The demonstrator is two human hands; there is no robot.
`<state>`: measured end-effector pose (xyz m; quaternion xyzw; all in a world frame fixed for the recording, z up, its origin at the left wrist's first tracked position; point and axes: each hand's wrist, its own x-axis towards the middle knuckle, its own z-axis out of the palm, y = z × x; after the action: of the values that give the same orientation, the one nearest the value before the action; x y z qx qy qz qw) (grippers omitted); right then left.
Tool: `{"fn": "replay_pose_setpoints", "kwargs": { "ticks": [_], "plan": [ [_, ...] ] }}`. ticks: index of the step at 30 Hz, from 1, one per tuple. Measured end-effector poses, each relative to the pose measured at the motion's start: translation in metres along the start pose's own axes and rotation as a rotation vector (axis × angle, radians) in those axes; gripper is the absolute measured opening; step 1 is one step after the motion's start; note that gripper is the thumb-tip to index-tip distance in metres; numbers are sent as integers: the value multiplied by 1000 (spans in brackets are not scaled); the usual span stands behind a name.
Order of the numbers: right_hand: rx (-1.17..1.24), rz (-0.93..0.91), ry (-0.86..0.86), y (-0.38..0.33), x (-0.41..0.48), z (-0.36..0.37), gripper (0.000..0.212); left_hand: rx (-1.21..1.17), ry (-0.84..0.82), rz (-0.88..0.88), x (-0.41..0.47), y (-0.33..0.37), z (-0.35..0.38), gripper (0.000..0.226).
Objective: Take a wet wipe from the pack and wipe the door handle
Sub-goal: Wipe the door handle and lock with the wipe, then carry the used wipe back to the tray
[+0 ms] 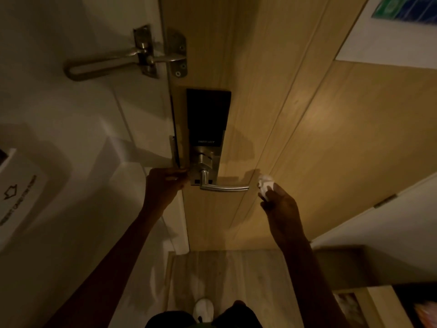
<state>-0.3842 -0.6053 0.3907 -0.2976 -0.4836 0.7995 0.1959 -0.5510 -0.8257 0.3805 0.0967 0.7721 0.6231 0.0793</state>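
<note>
A silver lever door handle juts rightward from a black smart lock plate on the wooden door. My right hand holds a crumpled white wet wipe just right of the lever's tip, a small gap between them. My left hand rests against the door's edge beside the lock base, fingers curled on the edge. The wipe pack is not in view.
A metal swing-bar guard bridges the door and the white frame above the lock. A white wall panel with an arrow label is at left. Wooden floor and my white shoe are below. A shelf unit stands at lower right.
</note>
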Motion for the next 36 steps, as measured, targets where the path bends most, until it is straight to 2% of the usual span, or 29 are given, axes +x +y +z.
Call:
{"fn": "replay_pose_setpoints", "kwargs": {
  "ticks": [3,7,11,14,21,27,32,36],
  "plan": [
    [-137,-61,-15,-6,-2,-8,24,6,-76,-44,-14,-8,6,9],
    [-175,-54,30,-1,-7,-26,20,141,-168,-169,-36,-26,27,20],
    [-204,-81,97,-4,-17,-61,20,311,-459,-238,-48,-29,59,17],
    [-213,-97,200,-12,-26,-96,26,375,-624,-155,-60,-19,94,12],
    [-361,-189,449,-29,-66,-209,20,418,-830,155,-111,19,233,13],
    [-368,-191,709,-41,-109,-312,23,485,-909,324,-182,47,350,22],
    [-458,-209,880,-45,-139,-401,17,435,-938,415,-241,66,435,13],
    [-529,-241,1031,-53,-162,-457,18,397,-1005,507,-281,84,499,26]
  ]
}}
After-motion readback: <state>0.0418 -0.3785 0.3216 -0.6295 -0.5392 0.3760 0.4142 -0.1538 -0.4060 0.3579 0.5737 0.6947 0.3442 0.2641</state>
